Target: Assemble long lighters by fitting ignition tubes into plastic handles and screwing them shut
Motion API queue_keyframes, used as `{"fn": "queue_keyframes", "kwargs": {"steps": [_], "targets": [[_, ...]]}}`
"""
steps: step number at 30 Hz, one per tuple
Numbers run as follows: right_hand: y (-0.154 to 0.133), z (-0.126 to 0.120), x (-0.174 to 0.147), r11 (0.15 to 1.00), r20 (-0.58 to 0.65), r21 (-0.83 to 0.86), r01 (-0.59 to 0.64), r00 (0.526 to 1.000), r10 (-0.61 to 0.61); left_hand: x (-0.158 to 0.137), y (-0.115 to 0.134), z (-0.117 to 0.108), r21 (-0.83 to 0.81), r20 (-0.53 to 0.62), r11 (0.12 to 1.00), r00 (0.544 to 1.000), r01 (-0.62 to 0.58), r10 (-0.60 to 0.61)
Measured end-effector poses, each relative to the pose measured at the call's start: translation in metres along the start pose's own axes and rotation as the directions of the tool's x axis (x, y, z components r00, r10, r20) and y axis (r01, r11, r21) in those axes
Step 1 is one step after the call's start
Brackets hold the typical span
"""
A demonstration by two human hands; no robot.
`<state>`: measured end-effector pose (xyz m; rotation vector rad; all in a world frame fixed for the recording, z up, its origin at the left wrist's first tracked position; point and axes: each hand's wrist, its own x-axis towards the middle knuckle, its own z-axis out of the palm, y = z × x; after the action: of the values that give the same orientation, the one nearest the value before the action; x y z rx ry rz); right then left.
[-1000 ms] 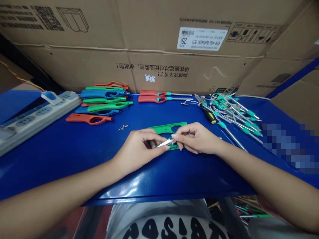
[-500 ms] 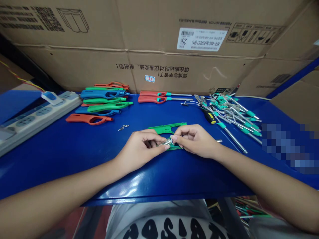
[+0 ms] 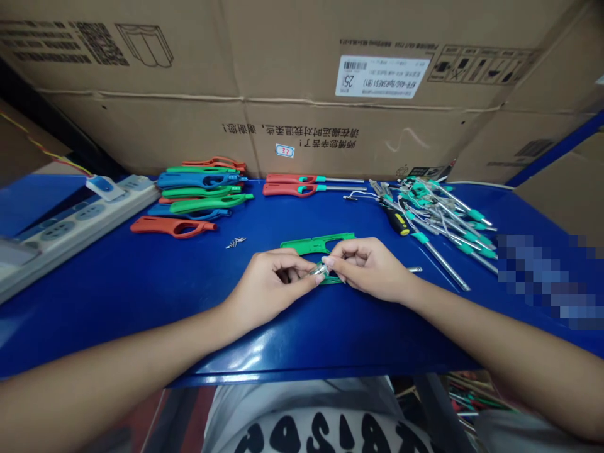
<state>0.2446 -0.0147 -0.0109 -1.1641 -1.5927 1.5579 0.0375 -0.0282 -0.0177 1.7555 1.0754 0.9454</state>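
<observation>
The left hand's [image 3: 270, 278] fingers pinched a shiny part [image 3: 320, 270] over a green shell [image 3: 333, 280], while the right hand's [image 3: 370, 267] fingers pinched its near-hidden end. An uneven tug could have flicked it onto the glossy blue table [image 3: 264, 349], backed by an upright carton [image 3: 189, 116].

Casing half [image 3: 302, 243] on the table [image 3: 117, 283] — screws [image 3: 235, 242] left, lighters [image 3: 287, 189] behind, cardboard [image 3: 292, 75] farther back.

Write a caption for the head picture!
Left hand and right hand meet at a small shiny part near a green shell.
</observation>
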Motion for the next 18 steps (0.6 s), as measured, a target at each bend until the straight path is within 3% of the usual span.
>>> {"fn": "queue_keyframes", "kwargs": {"steps": [11,18], "targets": [[-0.001,-0.0045,0.005,0.997,-0.035,0.076,0.028,0.999,-0.025,0.0031,0.0029,-0.004,-0.03,-0.044,0.999,0.999,0.032,-0.033],[0.0027,0.0038,-0.0021,0.998,-0.09,-0.015,0.065,0.994,-0.066,-0.0012,0.0038,-0.0002,0.029,-0.029,1.0,1.0,-0.008,0.009]]}}
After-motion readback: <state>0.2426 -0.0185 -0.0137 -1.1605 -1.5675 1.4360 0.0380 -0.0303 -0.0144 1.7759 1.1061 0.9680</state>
